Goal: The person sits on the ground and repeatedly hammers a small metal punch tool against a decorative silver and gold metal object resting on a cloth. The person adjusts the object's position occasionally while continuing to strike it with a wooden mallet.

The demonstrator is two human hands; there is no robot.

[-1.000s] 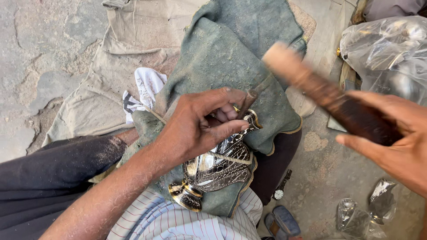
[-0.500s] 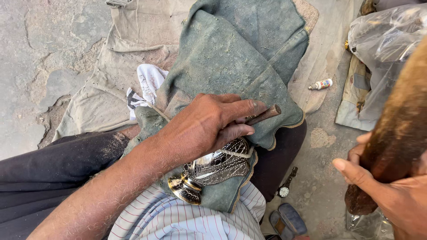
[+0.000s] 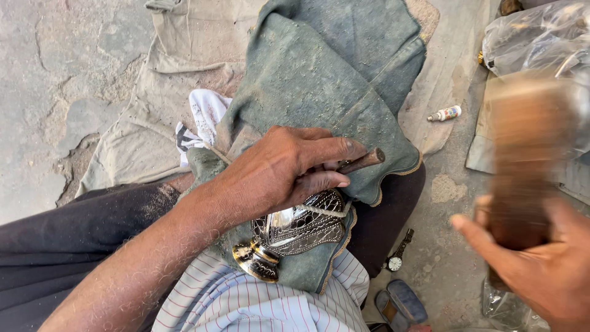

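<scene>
Since the earlier frame the wooden mallet (image 3: 522, 160) has swung up from the lower right edge to the right middle of the frame, where it shows as a brown blur. The left hand (image 3: 279, 172) has stayed pressed over the work at the centre.

The right hand (image 3: 541, 264), at the lower right, has its fingers closed around the mallet's handle, thumb stretched toward the left. The left hand's fingers are curled shut around a slim metal punch (image 3: 362, 161), whose dark blunt end sticks out to the right past the fingertips.

Under that hand, just below centre, lies a shiny engraved metal vessel (image 3: 295, 230) with a brass-coloured ringed foot pointing lower left. It rests on a dusty green-grey cloth (image 3: 319, 80) spread over the person's lap and running toward the top of the frame. A striped shirt (image 3: 258, 301) fills the bottom centre.

On the dusty floor (image 3: 43, 92), a wristwatch (image 3: 398, 255) lies right of the lap, a small tube (image 3: 445, 114) sits at the upper right, and clear plastic bags (image 3: 534, 37) fill the top right corner. A white patterned rag (image 3: 203, 114) peeks out left of the cloth.
</scene>
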